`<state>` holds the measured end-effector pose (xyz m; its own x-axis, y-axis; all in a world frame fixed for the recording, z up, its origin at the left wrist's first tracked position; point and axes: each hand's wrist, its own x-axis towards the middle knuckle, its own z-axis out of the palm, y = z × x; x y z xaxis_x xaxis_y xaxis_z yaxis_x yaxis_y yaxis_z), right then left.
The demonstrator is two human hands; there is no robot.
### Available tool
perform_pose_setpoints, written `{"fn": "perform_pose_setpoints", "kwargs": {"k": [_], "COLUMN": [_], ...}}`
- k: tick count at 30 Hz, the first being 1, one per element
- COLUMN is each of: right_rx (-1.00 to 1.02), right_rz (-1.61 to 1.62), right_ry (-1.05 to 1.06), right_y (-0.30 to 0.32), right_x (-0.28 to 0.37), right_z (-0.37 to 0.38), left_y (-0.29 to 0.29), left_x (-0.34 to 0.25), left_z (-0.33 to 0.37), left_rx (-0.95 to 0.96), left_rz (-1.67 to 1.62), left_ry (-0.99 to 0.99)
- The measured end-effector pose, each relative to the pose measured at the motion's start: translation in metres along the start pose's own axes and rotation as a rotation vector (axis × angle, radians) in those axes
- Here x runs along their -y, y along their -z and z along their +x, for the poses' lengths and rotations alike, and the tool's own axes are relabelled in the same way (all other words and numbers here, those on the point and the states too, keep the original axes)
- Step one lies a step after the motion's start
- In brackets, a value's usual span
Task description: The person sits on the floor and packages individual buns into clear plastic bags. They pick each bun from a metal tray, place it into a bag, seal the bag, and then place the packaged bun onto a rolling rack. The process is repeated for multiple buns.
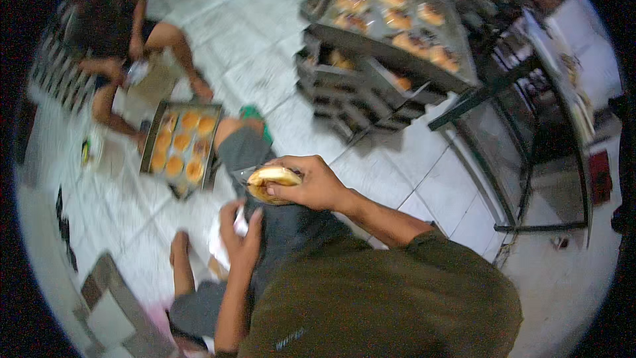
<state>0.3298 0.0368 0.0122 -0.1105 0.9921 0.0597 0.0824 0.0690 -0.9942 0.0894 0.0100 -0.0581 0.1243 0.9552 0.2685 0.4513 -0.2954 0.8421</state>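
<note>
Above my knee, my right hand [315, 184] grips a round, golden-brown bun [275, 178], thumb on its near face. The bun looks folded or split, with a darker part along the opening, and a little clear plastic seems to show at its left edge. Lower and to the left is my left hand [242, 235], its fingers curled around a thin white wrapper [218, 244] with a pinkish patch. The wrapper hangs beside the palm, and part of it is hidden behind the fingers. The two hands are apart.
A metal tray [213, 159] of round buns lies on the tiled floor ahead-left. Behind it a seated person [109, 33] handles something whitish. A stack of dark trays [351, 103] stands ahead-right, its top tray [397, 40] holding filled breads. To the right is a dark metal frame [513, 224].
</note>
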Motion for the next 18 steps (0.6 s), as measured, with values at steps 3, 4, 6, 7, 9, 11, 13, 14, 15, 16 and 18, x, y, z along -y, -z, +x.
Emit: {"fn": "perform_pose_setpoints", "kwargs": {"k": [3, 4, 6, 7, 9, 11, 13, 14, 15, 16, 18], "right_rx": [-0.511, -0.670, -1.071, -1.056, -0.739, -0.519, -0.576, -0.636, -0.632, -0.671, -0.667], "right_rz": [-0.806, -0.897, -1.107, -1.250, -1.494, -1.480, -1.348, -1.290, -1.294, -1.308, -1.211], "right_ry": [0.647, 0.807, 0.919, 0.960, 0.505, -0.410, -0.335, -0.272, -0.298, -0.276, -0.256], "right_y": [0.108, 0.153, 0.249, 0.290, 0.340, 0.354, 0.349, 0.345, 0.341, 0.336, 0.329], "right_x": [0.060, 0.079, 0.114, 0.131, 0.152, 0.158, 0.144, 0.137, 0.123, 0.105, 0.088], "right_z": [0.016, 0.021, 0.030, 0.036, 0.041, 0.043, 0.050, 0.055, 0.064, 0.078, 0.100], "left_y": [0.042, 0.054, 0.070, 0.071, 0.068, 0.059, 0.052, 0.050, 0.050, 0.050, 0.051], "left_x": [0.012, 0.018, 0.039, 0.052, 0.071, 0.087, 0.094, 0.095, 0.093, 0.093, 0.090], "left_z": [-0.010, -0.019, -0.041, -0.054, -0.082, -0.100, -0.110, -0.110, -0.110, -0.106, -0.099], "left_rx": [-0.120, -0.120, -0.038, -0.040, -0.006, 0.032, 0.090, 0.080, 0.114, 0.139, 0.133], "left_rz": [0.053, 0.080, 0.158, 0.164, 0.196, 0.415, 0.596, 0.677, 0.683, 0.698, 0.645], "left_ry": [0.048, 0.069, 0.168, 0.140, 0.140, 0.042, 0.068, 0.059, 0.074, 0.072, 0.073]}}
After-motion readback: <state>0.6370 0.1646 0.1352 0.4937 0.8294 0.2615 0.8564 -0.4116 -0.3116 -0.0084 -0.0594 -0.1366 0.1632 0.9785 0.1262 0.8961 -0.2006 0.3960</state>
